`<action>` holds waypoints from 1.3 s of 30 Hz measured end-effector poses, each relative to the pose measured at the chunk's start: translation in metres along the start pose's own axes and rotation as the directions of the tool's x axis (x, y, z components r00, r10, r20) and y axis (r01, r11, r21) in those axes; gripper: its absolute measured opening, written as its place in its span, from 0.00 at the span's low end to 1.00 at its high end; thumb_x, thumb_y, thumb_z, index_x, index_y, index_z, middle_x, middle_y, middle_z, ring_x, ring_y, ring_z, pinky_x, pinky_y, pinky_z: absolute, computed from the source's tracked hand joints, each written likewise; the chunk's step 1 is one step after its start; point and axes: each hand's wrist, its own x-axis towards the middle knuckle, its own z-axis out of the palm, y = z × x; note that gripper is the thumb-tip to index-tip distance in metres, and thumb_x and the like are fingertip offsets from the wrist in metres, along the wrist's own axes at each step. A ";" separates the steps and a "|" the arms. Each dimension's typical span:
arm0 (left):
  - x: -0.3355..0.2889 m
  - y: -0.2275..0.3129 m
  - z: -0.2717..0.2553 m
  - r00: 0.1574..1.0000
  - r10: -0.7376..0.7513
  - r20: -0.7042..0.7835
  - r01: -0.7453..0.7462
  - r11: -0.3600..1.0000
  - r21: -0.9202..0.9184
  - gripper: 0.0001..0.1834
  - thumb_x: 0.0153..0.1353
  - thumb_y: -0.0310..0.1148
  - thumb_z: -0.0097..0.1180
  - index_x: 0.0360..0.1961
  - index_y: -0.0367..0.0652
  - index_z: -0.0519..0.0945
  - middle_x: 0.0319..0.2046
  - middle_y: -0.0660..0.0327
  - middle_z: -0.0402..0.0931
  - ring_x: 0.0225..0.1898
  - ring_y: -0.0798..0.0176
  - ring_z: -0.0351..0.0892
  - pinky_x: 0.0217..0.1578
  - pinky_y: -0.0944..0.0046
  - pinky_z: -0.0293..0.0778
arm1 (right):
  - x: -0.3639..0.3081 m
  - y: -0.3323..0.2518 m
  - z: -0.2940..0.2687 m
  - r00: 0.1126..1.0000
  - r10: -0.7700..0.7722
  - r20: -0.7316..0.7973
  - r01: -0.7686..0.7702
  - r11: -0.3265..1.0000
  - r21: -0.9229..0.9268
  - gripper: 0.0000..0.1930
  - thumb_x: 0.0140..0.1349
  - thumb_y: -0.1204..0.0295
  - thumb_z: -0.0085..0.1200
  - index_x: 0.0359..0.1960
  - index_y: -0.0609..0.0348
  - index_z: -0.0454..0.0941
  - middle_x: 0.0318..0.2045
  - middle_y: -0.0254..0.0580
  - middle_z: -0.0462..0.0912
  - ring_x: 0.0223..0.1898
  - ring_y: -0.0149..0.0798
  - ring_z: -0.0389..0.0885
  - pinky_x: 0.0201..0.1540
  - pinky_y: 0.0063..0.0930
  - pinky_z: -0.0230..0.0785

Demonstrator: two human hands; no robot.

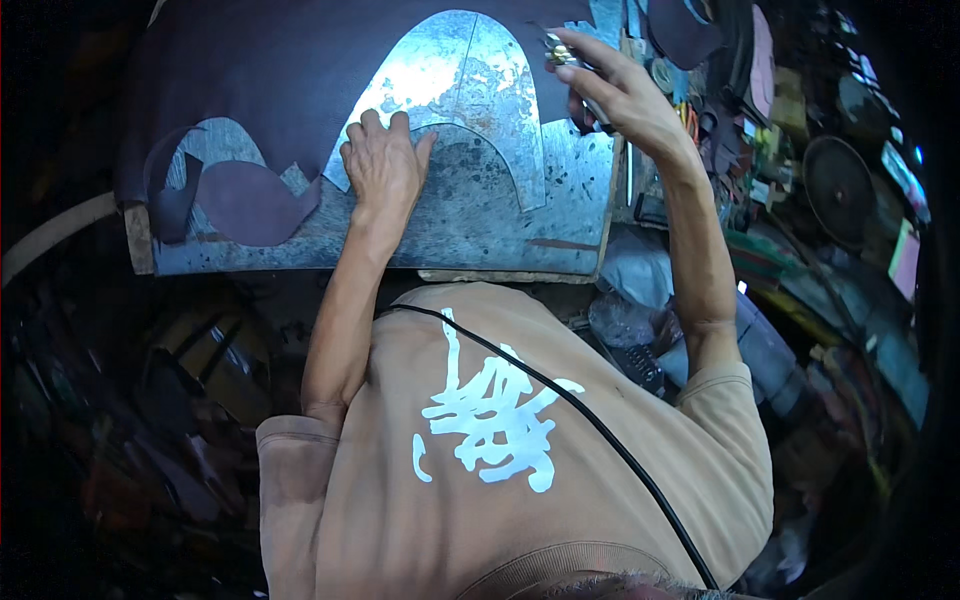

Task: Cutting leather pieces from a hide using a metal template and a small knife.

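Note:
My left hand [385, 165] lies flat with fingers spread, pressing on the left leg of a shiny arch-shaped metal template [500, 85]. The template rests over dark purple-brown leather [290, 60] and partly over the scuffed grey worktop [450, 215]. To the right of the arch, my right hand [620, 95] is raised and closed around a slim metal tool [560, 52] with a brass-coloured collar. A thin dark tip points from it toward the top of the board; its exact kind is unclear.
A rounded leather piece [255, 205] and leather offcuts lie at the board's left. Small tools and clutter crowd its right side, with a round dark disc [838, 190] farther right. Plastic bags [635, 270] sit below the right edge. A black cable [600, 425] crosses my shirt.

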 end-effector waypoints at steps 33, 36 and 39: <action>0.010 0.053 0.057 0.859 -0.512 -0.017 0.512 0.859 0.028 0.48 0.47 0.67 0.61 0.57 0.35 0.71 0.62 0.38 0.55 0.67 0.26 0.44 0.58 0.17 0.45 | 0.181 -0.042 0.191 0.169 -0.591 0.789 0.975 0.219 -0.044 0.14 0.62 0.68 0.53 0.49 0.50 0.82 0.46 0.40 0.83 0.47 0.48 0.81 0.50 0.41 0.74; 0.010 0.052 0.058 0.853 -0.521 -0.020 0.522 0.853 0.019 0.50 0.47 0.68 0.61 0.59 0.36 0.69 0.63 0.39 0.55 0.68 0.27 0.45 0.58 0.17 0.45 | 0.177 -0.045 0.187 0.161 -0.589 0.792 0.982 0.175 -0.070 0.15 0.62 0.67 0.53 0.49 0.51 0.82 0.48 0.42 0.82 0.48 0.49 0.81 0.51 0.41 0.74; 0.011 0.052 0.061 0.850 -0.526 -0.003 0.526 0.850 0.015 0.51 0.47 0.68 0.61 0.60 0.37 0.69 0.63 0.39 0.54 0.67 0.27 0.45 0.58 0.17 0.45 | 0.178 -0.040 0.189 0.170 -0.610 0.774 0.979 0.193 -0.063 0.14 0.62 0.67 0.53 0.49 0.52 0.82 0.48 0.44 0.81 0.49 0.50 0.80 0.51 0.42 0.74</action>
